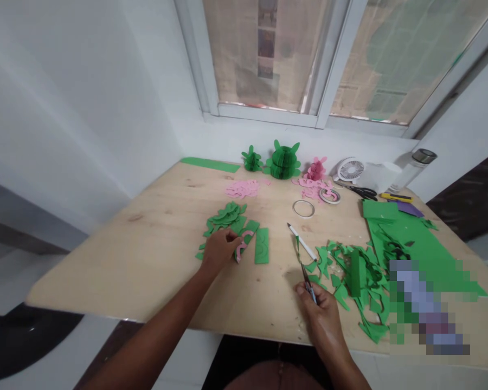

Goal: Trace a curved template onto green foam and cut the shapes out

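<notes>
My left hand (222, 248) has its thumb and fingers pinched at the edge of a curvy pink paper cutout (241, 250). Under and behind that cutout is a green paper strip (252, 226). Just right of it lies another green strip (262, 246) with a wavy outline drawn on it. A pile of green paper cutouts (228, 214) sits beyond my left hand, partly covered by it. My right hand (319, 314) is wrapped around small scissors (306, 279), blades pointing away from me. A thin green scrap (297, 248) is by their tip, near a white pen (303, 242).
Green offcuts (341, 271) and a large green sheet (427, 249) spread over the right side. Pink cutouts (244, 188), tape rings (303, 208), green and pink paper figures (283, 161), a small fan (351, 170), black-handled scissors (364, 192), a yellow cutter (396, 197) and a bottle (415, 168) stand farther back.
</notes>
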Demonstrator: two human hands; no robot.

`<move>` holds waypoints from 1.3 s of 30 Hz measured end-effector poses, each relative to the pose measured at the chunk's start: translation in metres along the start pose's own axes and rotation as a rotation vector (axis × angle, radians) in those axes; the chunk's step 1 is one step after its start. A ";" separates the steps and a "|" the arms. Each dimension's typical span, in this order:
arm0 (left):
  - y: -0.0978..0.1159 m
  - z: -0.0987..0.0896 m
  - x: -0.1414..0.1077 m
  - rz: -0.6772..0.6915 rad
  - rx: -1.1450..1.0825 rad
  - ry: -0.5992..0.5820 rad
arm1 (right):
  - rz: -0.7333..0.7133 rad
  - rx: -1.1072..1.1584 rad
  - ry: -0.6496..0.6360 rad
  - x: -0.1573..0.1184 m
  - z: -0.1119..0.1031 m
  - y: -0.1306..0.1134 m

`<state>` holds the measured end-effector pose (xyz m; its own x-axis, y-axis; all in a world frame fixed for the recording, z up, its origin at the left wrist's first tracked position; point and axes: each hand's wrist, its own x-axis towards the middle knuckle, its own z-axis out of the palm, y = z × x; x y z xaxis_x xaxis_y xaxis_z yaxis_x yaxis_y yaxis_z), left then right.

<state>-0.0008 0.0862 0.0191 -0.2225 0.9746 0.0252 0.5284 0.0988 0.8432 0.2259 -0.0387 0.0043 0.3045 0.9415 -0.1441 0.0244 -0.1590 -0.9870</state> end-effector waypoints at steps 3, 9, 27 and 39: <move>-0.002 0.000 0.003 -0.013 -0.024 -0.001 | -0.002 -0.004 -0.026 0.001 -0.001 0.000; 0.001 -0.001 0.008 -0.027 -0.080 -0.018 | 0.038 -0.016 -0.046 0.001 -0.003 -0.002; 0.000 -0.017 0.013 0.058 0.160 -0.017 | 0.065 -0.053 -0.091 0.004 -0.007 0.003; 0.000 -0.032 -0.017 0.014 0.415 -0.003 | 0.043 -0.080 -0.074 0.004 -0.006 0.005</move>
<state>-0.0228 0.0630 0.0356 -0.2112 0.9769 0.0330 0.8169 0.1579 0.5547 0.2330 -0.0377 -0.0003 0.2359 0.9522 -0.1941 0.0897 -0.2202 -0.9713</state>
